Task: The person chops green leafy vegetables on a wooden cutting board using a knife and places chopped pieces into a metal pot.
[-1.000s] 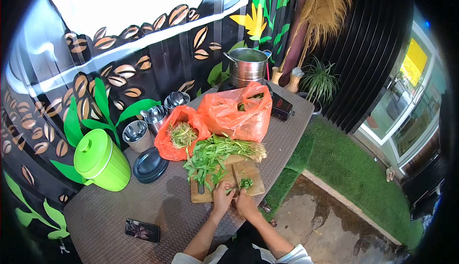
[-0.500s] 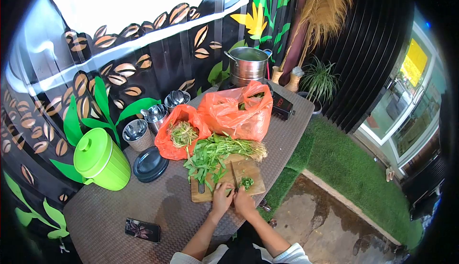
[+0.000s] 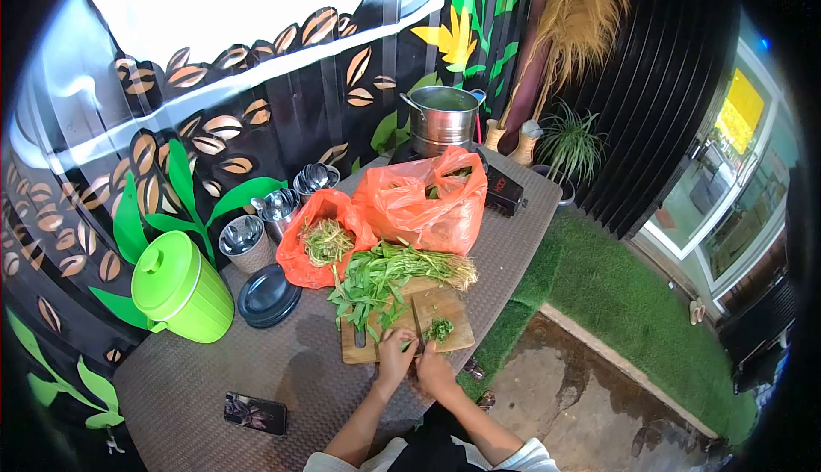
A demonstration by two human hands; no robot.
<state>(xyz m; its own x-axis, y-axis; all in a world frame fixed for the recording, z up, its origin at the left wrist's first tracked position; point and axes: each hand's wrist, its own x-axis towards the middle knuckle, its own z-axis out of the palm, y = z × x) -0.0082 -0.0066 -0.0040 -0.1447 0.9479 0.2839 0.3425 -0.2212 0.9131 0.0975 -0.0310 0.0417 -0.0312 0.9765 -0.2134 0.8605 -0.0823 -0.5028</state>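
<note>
My left hand (image 3: pixel 394 358) is closed on a small bit of leafy greens at the near edge of the wooden cutting board (image 3: pixel 462 328). Right beside it, my right hand (image 3: pixel 435 373) wraps the handle of a knife (image 3: pixel 416 311), whose blade points away across the board. A small heap of chopped greens (image 3: pixel 440 330) lies to the right of the blade. Behind it, a bunch of long-stemmed leafy greens (image 3: pixel 389 274) covers the board's far side, roots to the right. Fingers hide most of the knife handle.
Orange plastic bags (image 3: pixel 419 211) stand behind the greens, one smaller with stalks (image 3: pixel 325 241). Further back is a steel pot (image 3: pixel 444 123). To the left are cups of spoons (image 3: pixel 275 207), dark plates (image 3: pixel 268 295), a green lidded bin (image 3: pixel 184 288) and a phone (image 3: pixel 255 413).
My right hand has drawn slightly down and toward me with the knife. The chopped heap has shifted a little, and my left hand has barely moved.
</note>
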